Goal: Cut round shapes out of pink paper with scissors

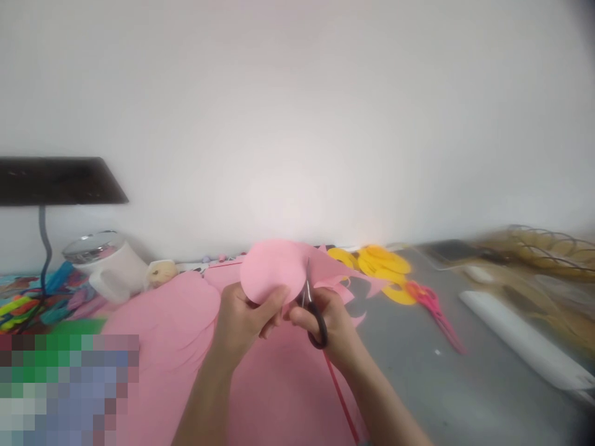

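Cutting round a pink paper disc with small, steady bites

The pink paper disc (269,266) is held up at the middle of the scene, over the pink paper sheet (279,396). The left hand (242,319) pinches its near edge, thumb flat on top and fingers beneath. The right hand (337,319) grips the black-handled scissors (318,325), blades pointing far, at the disc's right side. Blur hides how widely the blades stand apart.

For a smooth curve, it would be best to feed the disc round with the left hand while the scissors hold one comfortable angle. Short closures deep in the blades should leave fewer corners than snips at the tips. The left thumb should stay clear of the cutting line, and the grip light enough not to crease the paper. The pink offcut (334,271) spreads to the right; letting it fall outward should prevent tugging or folding into the blades.

Farther out, stacked pink paper pieces (170,310) lie to the left. To the right, yellow paper circles (379,261) lie far, beside the pink scissors (432,303) on the gray tabletop (400,378).
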A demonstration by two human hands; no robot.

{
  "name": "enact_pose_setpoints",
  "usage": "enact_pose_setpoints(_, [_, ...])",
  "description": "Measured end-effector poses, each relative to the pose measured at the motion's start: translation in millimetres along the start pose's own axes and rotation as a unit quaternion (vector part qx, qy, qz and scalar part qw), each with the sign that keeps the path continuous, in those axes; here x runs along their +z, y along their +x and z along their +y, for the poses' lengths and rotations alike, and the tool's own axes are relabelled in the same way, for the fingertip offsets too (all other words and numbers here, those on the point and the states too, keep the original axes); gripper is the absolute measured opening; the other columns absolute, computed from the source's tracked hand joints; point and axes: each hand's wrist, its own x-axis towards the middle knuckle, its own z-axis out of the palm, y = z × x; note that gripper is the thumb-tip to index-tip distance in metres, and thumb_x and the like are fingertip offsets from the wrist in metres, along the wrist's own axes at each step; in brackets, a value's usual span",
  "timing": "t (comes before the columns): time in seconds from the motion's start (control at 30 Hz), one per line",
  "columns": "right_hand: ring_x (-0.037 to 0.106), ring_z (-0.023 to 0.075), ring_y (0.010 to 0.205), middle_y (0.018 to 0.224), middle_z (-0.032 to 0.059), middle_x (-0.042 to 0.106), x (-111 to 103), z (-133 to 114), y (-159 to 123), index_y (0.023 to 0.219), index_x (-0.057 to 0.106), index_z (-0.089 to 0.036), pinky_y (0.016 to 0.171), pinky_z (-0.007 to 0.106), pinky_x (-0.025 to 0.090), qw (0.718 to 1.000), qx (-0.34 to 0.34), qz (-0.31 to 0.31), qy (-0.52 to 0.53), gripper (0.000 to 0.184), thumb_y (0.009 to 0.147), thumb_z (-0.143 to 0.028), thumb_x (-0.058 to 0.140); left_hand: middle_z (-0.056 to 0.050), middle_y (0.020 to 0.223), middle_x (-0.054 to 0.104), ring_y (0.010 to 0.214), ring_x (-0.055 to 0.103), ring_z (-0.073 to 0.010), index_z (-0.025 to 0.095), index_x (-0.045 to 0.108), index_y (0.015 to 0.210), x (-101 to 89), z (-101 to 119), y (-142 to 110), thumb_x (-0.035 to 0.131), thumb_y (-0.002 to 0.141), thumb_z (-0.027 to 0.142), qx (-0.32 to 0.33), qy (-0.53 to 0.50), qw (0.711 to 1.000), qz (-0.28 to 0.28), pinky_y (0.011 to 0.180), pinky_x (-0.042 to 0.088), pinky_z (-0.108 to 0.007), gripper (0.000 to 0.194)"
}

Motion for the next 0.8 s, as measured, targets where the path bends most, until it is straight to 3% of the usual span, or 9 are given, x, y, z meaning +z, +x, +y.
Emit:
enact_pose_setpoints(0.33, [0.042, 0.0122, 0.053, 0.055, -0.0010, 0.050, 1, 3, 0, 0.058, 0.055, -0.017, 0.049, 0.025, 0.035, 1.000, 0.002, 0.015, 0.003, 0.035, 0.067, -0.047, 0.073, 0.002, 0.035, 0.046, 0.032, 0.036, -0.0059, 0.018, 0.047, 0.037, -0.4, 0, 0, 0.064, 0.071, 0.035, 0.002, 0.003, 1.000, 0.000, 0.037, 0.031, -0.022, 0.042])
enact_pose_setpoints(0.57, [0.048, 0.0126, 0.051, 0.053, -0.0012, 0.055, 5, -5, -1, 0.056, 0.058, -0.018, 0.049, 0.025, 0.043, 0.999, 0.022, 0.033, 0.017, 0.018, 0.065, -0.030, 0.068, 0.003, 0.036, 0.044, 0.034, 0.038, -0.0055, 0.017, 0.047, 0.039, -2.5, 0, 2, 0.064, 0.072, 0.033, 0.006, -0.002, 1.000, -0.002, 0.039, 0.031, -0.021, 0.041])
enact_pose_setpoints(0.8, [0.051, 0.0117, 0.049, 0.052, -0.0018, 0.055, 7, -7, -1, 0.051, 0.053, -0.018, 0.048, 0.023, 0.045, 0.998, 0.035, 0.041, 0.030, 0.014, 0.061, -0.020, 0.063, 0.003, 0.037, 0.045, 0.035, 0.038, -0.0065, 0.018, 0.047, 0.040, -2.6, -4, 4, 0.063, 0.073, 0.033, 0.026, -0.012, 1.000, 0.003, 0.039, 0.031, -0.023, 0.040])
